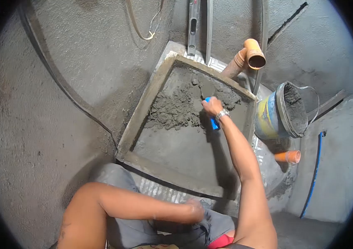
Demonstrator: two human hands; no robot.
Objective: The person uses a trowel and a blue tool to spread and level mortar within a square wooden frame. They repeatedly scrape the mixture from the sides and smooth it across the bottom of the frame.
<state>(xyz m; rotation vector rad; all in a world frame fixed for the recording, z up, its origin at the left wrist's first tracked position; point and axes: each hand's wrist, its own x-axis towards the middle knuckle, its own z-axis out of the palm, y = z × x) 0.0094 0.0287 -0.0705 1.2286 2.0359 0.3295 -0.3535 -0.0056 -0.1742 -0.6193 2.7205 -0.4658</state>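
Note:
My right hand (213, 106) is closed around the blue handle of a trowel (213, 123). Its grey blade rests among wet mortar (172, 108) and is hard to tell from it. The mortar lies lumpy across the far half of a square, raised-rim basin (143, 108), while the near half of the floor looks smooth. My left hand (194, 211) rests over my knee, curled up like a fist with nothing visible in it.
A bucket of mortar (269, 116) stands tilted right of the basin. Orange pipes (252, 52) rise behind it, and another pipe stub (288, 157) sticks out at right. A spirit level (193, 27) leans on the back wall. A blue tube (314, 178) hangs farther right.

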